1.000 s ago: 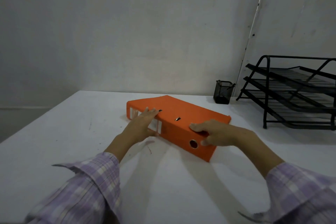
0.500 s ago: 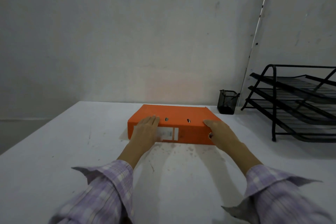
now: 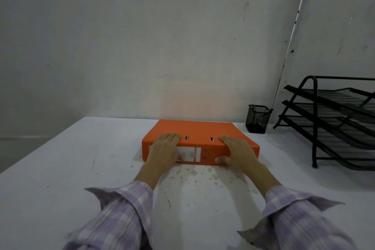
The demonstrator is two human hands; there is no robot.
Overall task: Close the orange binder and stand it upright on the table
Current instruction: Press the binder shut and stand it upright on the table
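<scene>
The orange binder [image 3: 199, 131] lies flat and closed on the white table [image 3: 60, 168], its spine with a white label facing me. My left hand [image 3: 165, 150] lies over the left part of the spine edge, fingers on the top cover, partly covering the label. My right hand [image 3: 238, 152] grips the right part of the spine, fingers on top and thumb pressed against the spine's lower edge. Both arms wear purple plaid sleeves.
A black mesh pen cup [image 3: 257, 118] stands at the back right near the wall. A black three-tier wire paper tray [image 3: 332, 122] fills the right side of the table. The grey wall runs close behind the binder.
The binder turned from a diagonal lie to square with the table's front, spine towards me. Both hands shifted along the spine, and the right thumb now hooks its lower edge.
</scene>
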